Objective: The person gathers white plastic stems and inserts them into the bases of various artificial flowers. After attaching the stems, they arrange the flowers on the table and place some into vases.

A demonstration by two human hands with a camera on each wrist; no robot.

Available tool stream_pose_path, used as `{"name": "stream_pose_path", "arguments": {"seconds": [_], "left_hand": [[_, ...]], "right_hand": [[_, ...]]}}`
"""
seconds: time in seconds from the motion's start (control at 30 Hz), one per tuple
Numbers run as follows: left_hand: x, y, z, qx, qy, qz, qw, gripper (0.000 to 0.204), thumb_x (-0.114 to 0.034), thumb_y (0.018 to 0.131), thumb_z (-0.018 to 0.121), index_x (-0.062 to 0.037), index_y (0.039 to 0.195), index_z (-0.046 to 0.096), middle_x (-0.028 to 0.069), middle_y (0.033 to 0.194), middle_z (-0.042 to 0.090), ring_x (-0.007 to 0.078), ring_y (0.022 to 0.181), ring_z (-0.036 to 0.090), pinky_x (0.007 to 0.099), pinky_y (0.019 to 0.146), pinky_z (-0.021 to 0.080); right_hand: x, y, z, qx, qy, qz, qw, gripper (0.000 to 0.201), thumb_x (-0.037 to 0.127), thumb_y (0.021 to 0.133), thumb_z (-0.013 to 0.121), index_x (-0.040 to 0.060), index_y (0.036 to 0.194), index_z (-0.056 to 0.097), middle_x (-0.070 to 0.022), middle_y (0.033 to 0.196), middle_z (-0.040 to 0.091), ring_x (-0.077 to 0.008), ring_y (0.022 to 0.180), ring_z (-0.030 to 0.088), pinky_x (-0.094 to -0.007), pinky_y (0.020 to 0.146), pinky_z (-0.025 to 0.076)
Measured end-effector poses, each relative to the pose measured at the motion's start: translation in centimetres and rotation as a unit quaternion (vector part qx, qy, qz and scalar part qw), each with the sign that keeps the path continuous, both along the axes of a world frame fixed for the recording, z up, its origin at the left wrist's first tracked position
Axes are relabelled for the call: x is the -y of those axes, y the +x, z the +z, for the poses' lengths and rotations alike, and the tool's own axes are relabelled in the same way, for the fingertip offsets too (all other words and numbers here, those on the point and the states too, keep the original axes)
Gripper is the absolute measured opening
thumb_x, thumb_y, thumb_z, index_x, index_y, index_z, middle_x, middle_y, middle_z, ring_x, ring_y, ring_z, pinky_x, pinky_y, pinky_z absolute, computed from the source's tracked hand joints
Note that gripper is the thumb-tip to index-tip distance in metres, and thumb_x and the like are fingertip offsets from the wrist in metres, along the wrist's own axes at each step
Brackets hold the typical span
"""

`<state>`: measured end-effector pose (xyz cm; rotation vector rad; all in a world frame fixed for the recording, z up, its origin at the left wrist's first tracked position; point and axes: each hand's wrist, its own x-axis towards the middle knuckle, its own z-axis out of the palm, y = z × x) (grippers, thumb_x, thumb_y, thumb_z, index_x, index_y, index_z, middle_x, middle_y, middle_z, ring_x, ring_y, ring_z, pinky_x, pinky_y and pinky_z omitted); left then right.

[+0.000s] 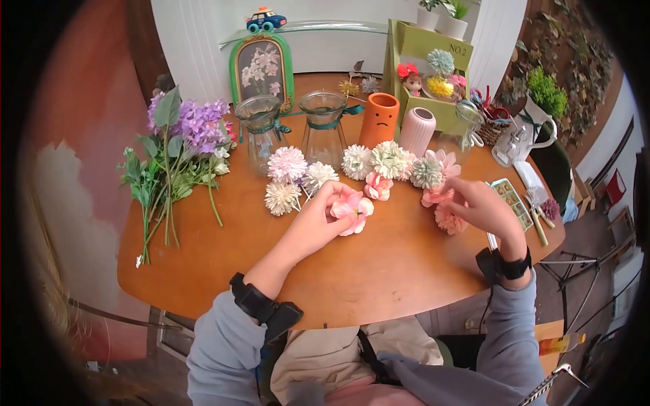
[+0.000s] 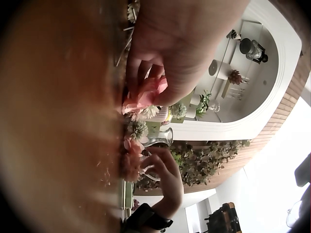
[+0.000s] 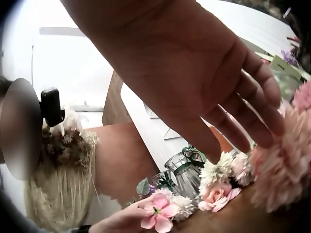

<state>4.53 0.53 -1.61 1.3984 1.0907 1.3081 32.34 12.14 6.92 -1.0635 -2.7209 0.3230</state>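
Observation:
My left hand pinches a pink artificial flower between thumb and fingers, just over the table's middle. In the right wrist view that pink flower turns its green base outward. My right hand reaches over pink flower heads at the right; its fingers are spread and slightly bent, with nothing gripped. Below its fingertips lies a fluffy pink flower. A coral rose rests between the two hands. White and pale pink blooms lie beyond my left hand, beside a grey-green bloom nearer the right.
Two glass vases with green ribbons stand behind the blooms, beside an orange vase and a pink ribbed vase. Purple flowers with long stems lie left. A divided tray and tools lie right.

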Motion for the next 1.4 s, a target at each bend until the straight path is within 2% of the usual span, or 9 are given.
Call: {"name": "stream_pose_path", "arguments": {"seconds": [0.07,0.2,0.3,0.33,0.47,0.7,1.0,1.2,1.4], "left_hand": [[0.0,-0.1,0.0,-0.011,0.006,0.002,1.000,0.038,0.000,0.084,0.054,-0.0039,0.119,0.041,0.0065,0.111,0.053,0.0122,0.104,0.052,0.0280,0.089,0.043],[-0.3,-0.1,-0.4,-0.052,0.011,0.007,0.999,0.051,0.001,0.083,0.054,-0.0042,0.131,0.036,0.0084,0.116,0.050,0.0130,0.106,0.051,0.0281,0.090,0.044],[0.3,0.2,0.6,-0.021,-0.031,-0.009,0.999,0.056,0.002,0.083,0.053,-0.0045,0.134,0.033,0.0084,0.117,0.048,0.0123,0.104,0.051,0.0269,0.089,0.044],[0.2,0.2,0.4,-0.020,-0.018,-0.008,1.000,0.056,0.002,0.083,0.053,-0.0048,0.135,0.033,0.0080,0.116,0.048,0.0121,0.104,0.051,0.0266,0.088,0.044],[-0.2,0.0,-0.6,-0.020,0.011,-0.004,1.000,0.058,0.003,0.082,0.053,-0.0055,0.136,0.032,0.0066,0.112,0.050,0.0112,0.099,0.051,0.0254,0.084,0.045],[-0.3,-0.2,-0.7,0.009,0.013,-0.024,1.000,0.060,0.007,0.081,0.051,-0.0044,0.137,0.030,0.0064,0.103,0.054,0.0110,0.091,0.054,0.0253,0.077,0.046],[-0.5,-0.2,-1.1,0.005,0.019,-0.026,0.999,0.060,0.008,0.082,0.049,-0.0051,0.137,0.029,0.0079,0.102,0.055,0.0106,0.084,0.052,0.0245,0.072,0.045],[-0.5,-0.1,-0.9,0.000,0.021,-0.022,1.000,0.060,0.007,0.082,0.050,-0.0062,0.136,0.030,0.0071,0.102,0.054,0.0100,0.082,0.051,0.0245,0.073,0.045],[-0.5,-0.2,-1.0,-0.042,0.036,0.004,0.998,0.056,0.003,0.082,0.052,-0.0053,0.134,0.034,0.0067,0.108,0.052,0.0110,0.092,0.054,0.0260,0.081,0.046]], "right_hand": [[0.3,1.8,-0.1,0.072,0.047,-0.047,0.995,0.024,0.026,0.081,0.063,0.0036,0.085,0.055,-0.0164,0.071,0.060,-0.0341,0.070,0.059,-0.0413,0.061,0.046],[0.7,4.7,-0.3,0.136,0.110,-0.102,0.979,0.022,0.027,0.079,0.064,0.0058,0.079,0.057,-0.0127,0.068,0.061,-0.0318,0.068,0.061,-0.0421,0.059,0.046],[1.2,6.2,-1.1,0.188,0.131,-0.130,0.965,0.022,0.028,0.078,0.065,0.0073,0.075,0.058,-0.0111,0.065,0.060,-0.0306,0.064,0.061,-0.0406,0.058,0.047],[1.4,6.4,-1.4,0.206,0.136,-0.138,0.959,0.022,0.027,0.076,0.066,0.0059,0.073,0.060,-0.0137,0.068,0.062,-0.0331,0.066,0.060,-0.0422,0.059,0.046],[0.8,7.3,-3.1,0.277,0.167,-0.140,0.936,0.023,0.027,0.076,0.064,0.0039,0.075,0.062,-0.0146,0.066,0.063,-0.0314,0.065,0.063,-0.0414,0.057,0.049],[-1.3,8.3,-5.0,0.296,0.158,-0.155,0.929,0.016,0.018,0.074,0.059,0.0024,0.078,0.062,-0.0143,0.071,0.065,-0.0317,0.068,0.064,-0.0418,0.060,0.051],[-1.9,8.5,-4.4,0.347,0.107,-0.140,0.921,0.017,0.015,0.074,0.056,0.0017,0.083,0.061,-0.0144,0.076,0.065,-0.0323,0.074,0.064,-0.0422,0.065,0.051],[-2.6,8.9,-4.7,0.314,0.176,-0.140,0.922,0.013,0.013,0.078,0.054,0.0023,0.080,0.060,-0.0152,0.072,0.065,-0.0330,0.067,0.064,-0.0423,0.060,0.051],[-1.7,8.0,-3.4,0.318,0.256,-0.156,0.899,0.008,0.010,0.080,0.051,0.0040,0.085,0.055,-0.0125,0.064,0.062,-0.0291,0.061,0.064,-0.0398,0.052,0.050]]}}
